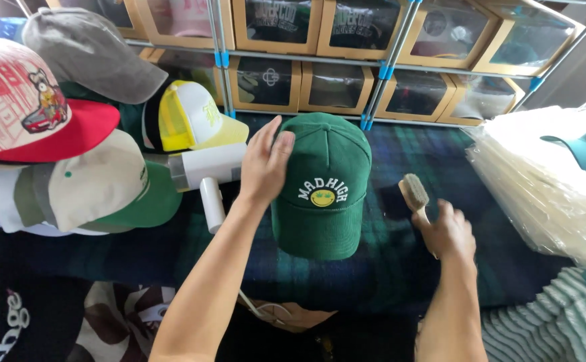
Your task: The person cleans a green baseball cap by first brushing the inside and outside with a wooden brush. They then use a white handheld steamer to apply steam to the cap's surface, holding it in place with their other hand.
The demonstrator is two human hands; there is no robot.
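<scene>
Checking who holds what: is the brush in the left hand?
No, the right hand grips the brush, while the left hand rests on the green cap.

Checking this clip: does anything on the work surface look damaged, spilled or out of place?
Nothing stands out. The left hand rests on the green cap, which looks intact. The right hand holds a small brush. Other caps are piled loosely at left, none visibly damaged.

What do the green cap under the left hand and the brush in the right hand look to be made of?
Green cap: seemingly corduroy, matte, judging by fine vertical ribs on the panels; the front emblem looks embroidered. Brush: pale bristles, natural or synthetic I cannot tell; the right hand hides its handle. The left hand rests on the cap's side.
</scene>
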